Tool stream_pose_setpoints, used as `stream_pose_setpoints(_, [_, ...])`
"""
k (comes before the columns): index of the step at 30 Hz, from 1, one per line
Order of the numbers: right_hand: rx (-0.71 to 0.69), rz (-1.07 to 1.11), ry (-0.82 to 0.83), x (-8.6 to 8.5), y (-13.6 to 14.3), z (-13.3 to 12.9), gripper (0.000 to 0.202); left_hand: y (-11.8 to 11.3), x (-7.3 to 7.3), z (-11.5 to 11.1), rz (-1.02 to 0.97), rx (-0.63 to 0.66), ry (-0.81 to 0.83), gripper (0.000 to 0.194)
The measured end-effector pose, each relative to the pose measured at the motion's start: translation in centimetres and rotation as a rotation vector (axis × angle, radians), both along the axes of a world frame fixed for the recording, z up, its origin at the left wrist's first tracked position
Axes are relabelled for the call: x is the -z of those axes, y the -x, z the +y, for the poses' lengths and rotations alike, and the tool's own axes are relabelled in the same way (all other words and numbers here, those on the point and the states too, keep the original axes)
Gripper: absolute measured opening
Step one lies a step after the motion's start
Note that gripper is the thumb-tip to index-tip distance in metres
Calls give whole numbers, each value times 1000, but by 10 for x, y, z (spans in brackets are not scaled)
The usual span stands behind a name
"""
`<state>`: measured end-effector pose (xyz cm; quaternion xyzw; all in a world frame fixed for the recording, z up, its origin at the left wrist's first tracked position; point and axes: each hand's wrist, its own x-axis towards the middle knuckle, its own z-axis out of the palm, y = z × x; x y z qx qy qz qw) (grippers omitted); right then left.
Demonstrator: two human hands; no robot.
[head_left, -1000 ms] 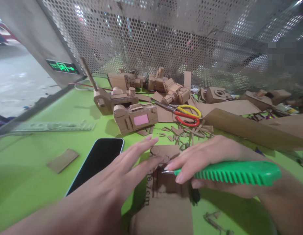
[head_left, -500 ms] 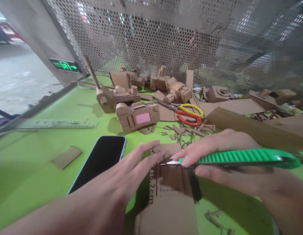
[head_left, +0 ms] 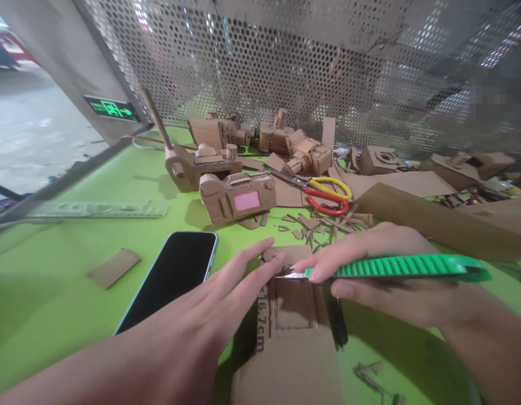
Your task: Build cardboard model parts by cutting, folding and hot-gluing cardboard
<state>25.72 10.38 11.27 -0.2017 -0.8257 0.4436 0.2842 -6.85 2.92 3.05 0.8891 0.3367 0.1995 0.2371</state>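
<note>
From my remote seat I see the right hand's fingers wrapped tight on a green utility knife, forefinger stretched along its ribbed top, thumb pressed beneath, the short metal blade poking out leftward at the fingertips. The right hand lies knuckles-up with its wrist and forearm running off toward the lower right corner. The blade tip meets the near top edge of a cardboard piece lying flat on the green table.

The left hand's fingers are straight and close together, laid flat on the cardboard's left edge, tips just beside the blade. The left hand is palm-down and grips nothing; its forearm enters from the lower left.

The cardboard is plain brown, with a rectangle scored into its middle and "16.7cm" written along its left side. A black pen lies along its right edge.

Just left of the left hand rests a dark-screened phone. Beyond the hands sit a cardboard camera model with a pink panel, red-and-yellow scissors, scattered cardboard scraps, and further cardboard models by a perforated metal screen. A clear ruler lies at far left.
</note>
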Motion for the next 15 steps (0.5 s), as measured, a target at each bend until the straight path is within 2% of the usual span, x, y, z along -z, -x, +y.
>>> stream_pose_setpoints(8, [21,6,67,-1,0,0,32,-8,-11,2,-41,-2,-12,145])
stream_pose_setpoints(15, [8,-19,29,0,-2,1,32,-10,-17,5,-36,18,-24,144])
